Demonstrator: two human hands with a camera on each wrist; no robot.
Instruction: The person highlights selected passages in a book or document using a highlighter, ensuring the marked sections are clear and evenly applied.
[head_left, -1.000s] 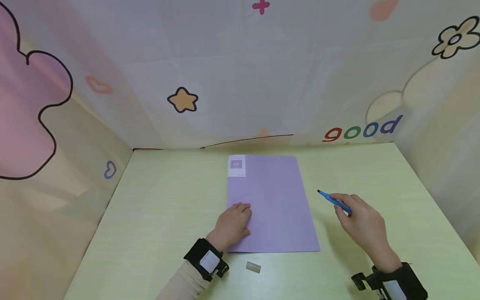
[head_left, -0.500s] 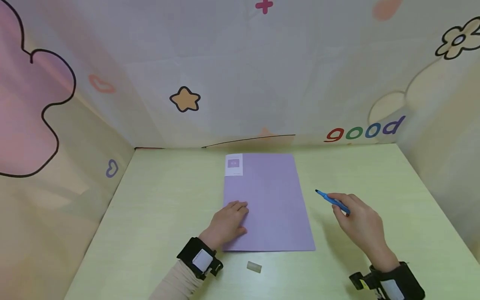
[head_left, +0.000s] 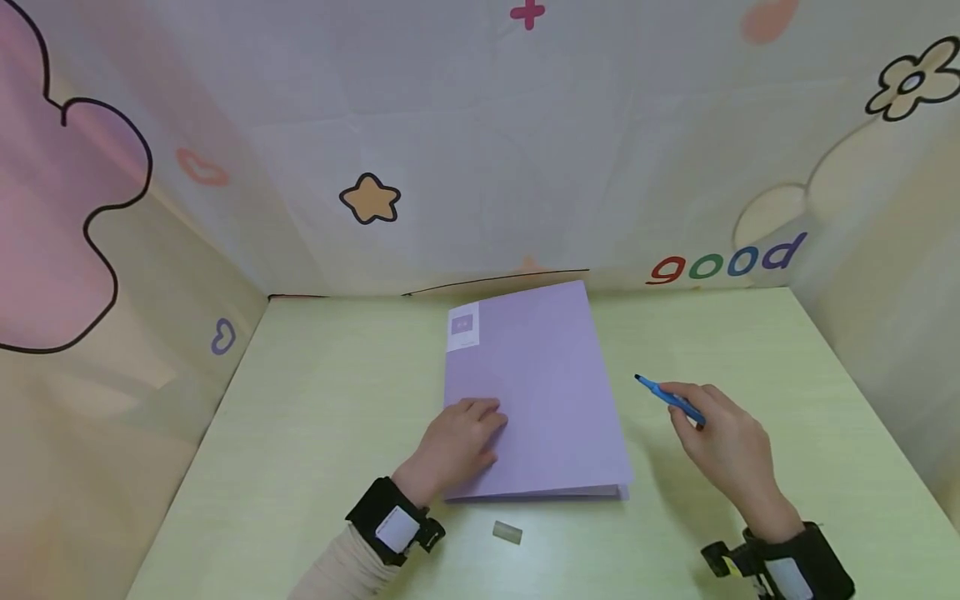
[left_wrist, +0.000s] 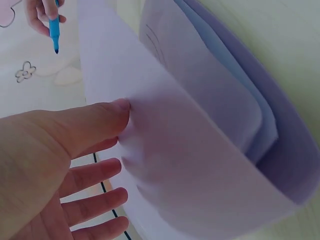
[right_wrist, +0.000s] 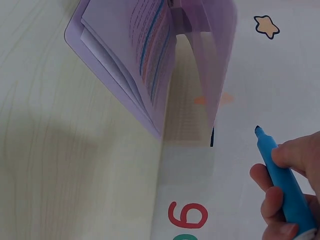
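A purple folder (head_left: 543, 367) with a white label (head_left: 463, 327) lies near the middle of the table, its right edge slightly lifted in the head view. My left hand (head_left: 453, 442) rests on its left part. In the left wrist view, thumb and fingertips touch the purple cover (left_wrist: 165, 165), which is raised over the pages (left_wrist: 200, 75). To the right of the folder, my right hand (head_left: 727, 446) pinches a blue marker (head_left: 671, 400), its dark tip uncapped and pointing up and left. Printed and coloured lines show on a page (right_wrist: 150, 45) in the right wrist view.
A small grey-green rectangular piece (head_left: 507, 532) lies on the table in front of the folder. Pale printed sheeting (head_left: 480, 167) stands behind the table (head_left: 337, 375) and along both sides. Each wrist wears a black band (head_left: 390, 521).
The folder slid slightly left along with my left hand, and its right side has now risen, showing a gap at the near right corner. My right hand keeps holding the marker, almost still.
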